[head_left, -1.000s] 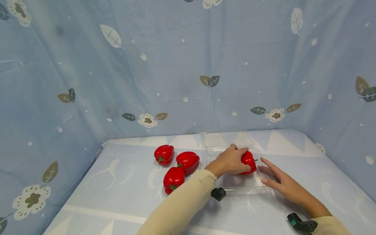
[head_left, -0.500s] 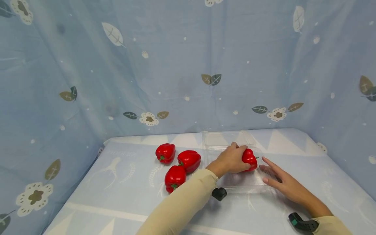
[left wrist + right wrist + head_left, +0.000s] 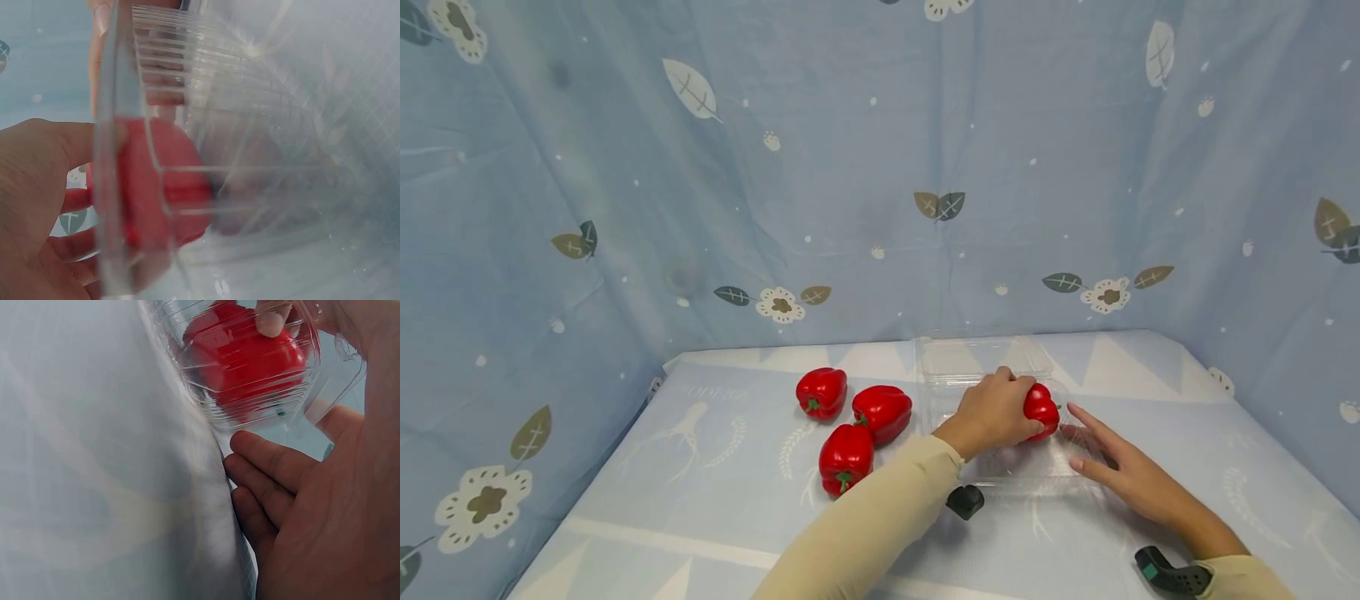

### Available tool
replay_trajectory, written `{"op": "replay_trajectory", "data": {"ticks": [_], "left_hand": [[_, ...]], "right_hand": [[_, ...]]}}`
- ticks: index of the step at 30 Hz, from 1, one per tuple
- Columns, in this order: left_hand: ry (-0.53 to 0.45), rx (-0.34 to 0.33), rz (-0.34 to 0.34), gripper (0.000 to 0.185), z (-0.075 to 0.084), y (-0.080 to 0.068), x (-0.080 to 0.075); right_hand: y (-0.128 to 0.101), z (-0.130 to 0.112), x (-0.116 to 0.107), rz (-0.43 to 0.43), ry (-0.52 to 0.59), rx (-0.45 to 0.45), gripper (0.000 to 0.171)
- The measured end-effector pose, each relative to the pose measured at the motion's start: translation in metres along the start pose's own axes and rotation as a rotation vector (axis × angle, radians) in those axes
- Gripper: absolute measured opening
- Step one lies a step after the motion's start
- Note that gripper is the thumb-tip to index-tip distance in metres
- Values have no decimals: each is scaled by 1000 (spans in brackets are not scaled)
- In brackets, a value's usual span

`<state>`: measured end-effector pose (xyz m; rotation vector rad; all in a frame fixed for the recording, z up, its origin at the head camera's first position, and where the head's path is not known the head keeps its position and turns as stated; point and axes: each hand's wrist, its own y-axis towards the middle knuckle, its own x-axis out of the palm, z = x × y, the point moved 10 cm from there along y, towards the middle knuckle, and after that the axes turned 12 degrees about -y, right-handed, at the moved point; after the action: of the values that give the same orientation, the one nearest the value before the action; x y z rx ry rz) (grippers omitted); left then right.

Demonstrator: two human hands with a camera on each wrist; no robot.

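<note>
A red bell pepper is in my left hand, which grips it from the left with fingers over the top and thumb on the near side. The pepper sits inside the base of a clear plastic clamshell box, its green stem pointing right. In the left wrist view the pepper shows blurred through the box wall. My right hand lies at the right side of the box, fingers extended and thumb apart. The right wrist view has those fingers close beside the ribbed box wall, with the pepper behind it.
Left of the box, three more red bell peppers lie close together: one at the back, one in the middle and one nearest. The box's clear lid is folded back toward the blue patterned curtain.
My left hand has shifted slightly to the right with the bell pepper, toward the box's right wall. The right hand stays almost still. The other peppers have not moved.
</note>
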<state>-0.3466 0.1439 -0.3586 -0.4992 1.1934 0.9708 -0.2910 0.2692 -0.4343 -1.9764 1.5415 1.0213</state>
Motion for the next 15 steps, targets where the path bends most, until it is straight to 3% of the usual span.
{"op": "replay_trajectory", "data": {"ticks": [15], "left_hand": [[-6, -22, -54, 63, -5, 3, 3]], "right_hand": [[-2, -6, -2, 13, -46, -15, 71]]}}
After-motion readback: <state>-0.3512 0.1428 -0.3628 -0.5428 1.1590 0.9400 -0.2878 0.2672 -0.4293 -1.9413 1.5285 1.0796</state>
